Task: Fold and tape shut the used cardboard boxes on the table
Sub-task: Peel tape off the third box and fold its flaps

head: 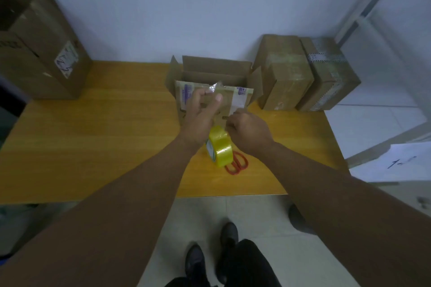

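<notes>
Head view.
Left hand point(200, 119): pinches a crumpled strip of clear tape point(213, 88) at the front flap of the open brown cardboard box point(214, 70), which stands just beyond both hands.
Right hand point(248, 133): fingers curled against the box front; what they hold cannot be told.
Yellow tape roll point(219, 148): between the wrists, partly hidden by the left.
Red-handled scissors point(238, 163): just behind the roll.
Two taped brown boxes point(285, 72): right of the right hand.
Large brown carton point(39, 49): far left.
All on an orange wooden table point(93, 135).

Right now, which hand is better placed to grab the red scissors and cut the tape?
Right, probably. The right hand is nearer the scissors beside the tape roll, while the left hand pinches the loose tape end up at the open box.
</notes>
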